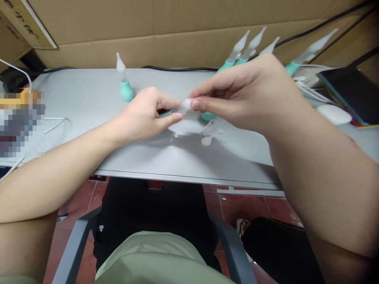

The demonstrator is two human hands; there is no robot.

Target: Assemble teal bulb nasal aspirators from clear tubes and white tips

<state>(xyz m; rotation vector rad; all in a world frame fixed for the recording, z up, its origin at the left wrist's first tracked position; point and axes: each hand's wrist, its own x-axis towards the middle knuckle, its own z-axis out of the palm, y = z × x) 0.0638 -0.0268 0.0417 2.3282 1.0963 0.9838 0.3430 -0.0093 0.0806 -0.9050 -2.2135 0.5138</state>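
Observation:
My left hand (143,114) is closed around a nasal aspirator (181,107), whose clear body pokes out between thumb and fingers with a bit of teal bulb beneath. At the aspirator's whitish end, my right hand (248,92) pinches with thumb and fingertips; exactly which piece is in the pinch is hard to make out. A teal bulb (208,116) shows partly beneath my right hand. Just in front of it lie loose clear and whitish pieces (206,141). Left of centre, another nasal aspirator (126,88) stands upright on the grey table (142,159).
Several more aspirators (240,47) stand at the back right, partly behind my right hand. A dark tablet-like device (352,92), white cables and a white mouse-shaped object (334,113) lie at the right. Cardboard (154,23) walls the back; a black cable (180,69) runs along it.

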